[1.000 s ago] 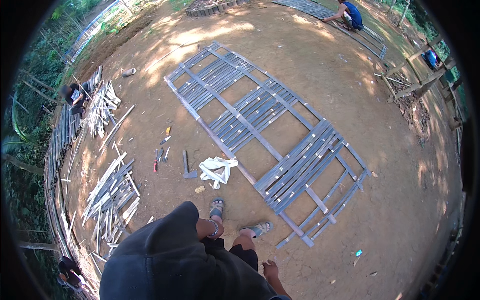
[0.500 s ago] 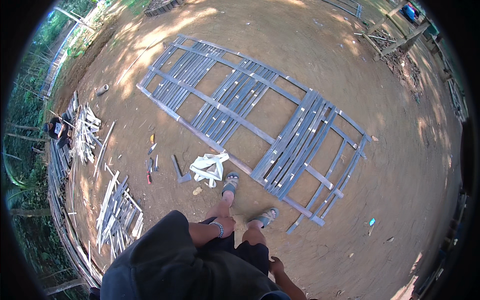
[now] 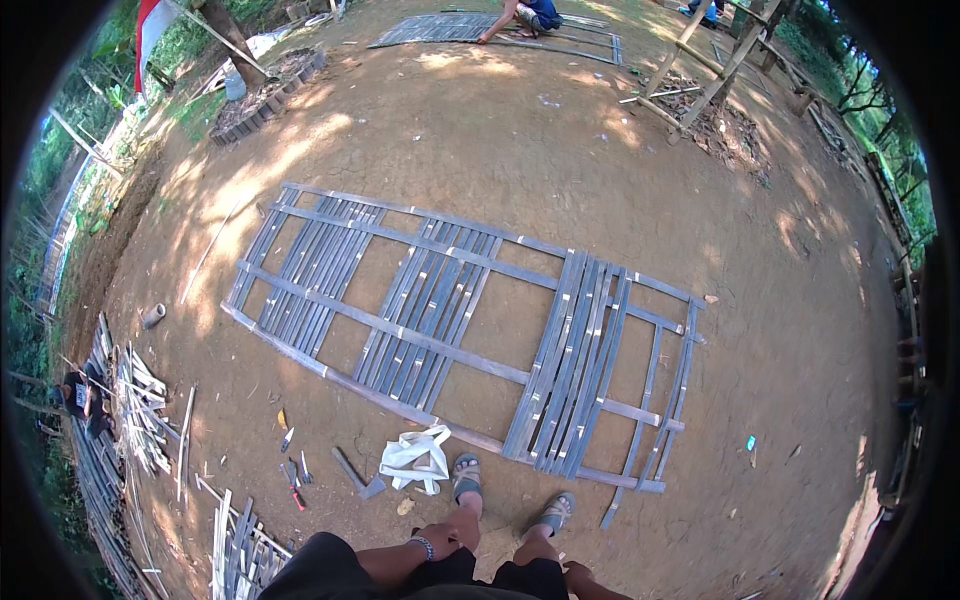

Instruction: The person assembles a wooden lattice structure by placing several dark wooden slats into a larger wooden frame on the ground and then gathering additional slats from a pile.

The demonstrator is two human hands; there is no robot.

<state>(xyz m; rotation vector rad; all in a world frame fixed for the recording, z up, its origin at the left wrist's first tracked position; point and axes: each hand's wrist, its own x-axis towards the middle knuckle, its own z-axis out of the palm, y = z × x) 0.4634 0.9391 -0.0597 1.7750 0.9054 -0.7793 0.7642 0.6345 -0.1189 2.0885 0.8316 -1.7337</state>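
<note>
A bare dirt yard is filling the frame, brown and packed, with dappled sunlight falling across its upper left. A large bamboo lattice panel (image 3: pixel 460 330) is lying flat on the ground across the middle of the frame, its long rails running from upper left to lower right, with bundles of grey slats crossing them. At the bottom centre the person is standing in sandals, toes just at the panel's near rail. The left hand (image 3: pixel 440 541) is resting on the left knee, fingers curled over it and gripping nothing else. The right hand (image 3: pixel 578 575) is hanging beside the right leg at the bottom edge; how far it is opened cannot be told.

Just left of the feet, a white cloth bag (image 3: pixel 415 458) is lying crumpled on the dirt, a hammer (image 3: pixel 357 473) beside it. Small hand tools (image 3: pixel 291 470) are scattered further left. Cut bamboo strips (image 3: pixel 150 420) are piling up along the lower left. At the top centre, another person (image 3: pixel 525 15) is crouching over a second panel (image 3: pixel 490 30). Green vegetation is bordering the yard at the upper left and right.
</note>
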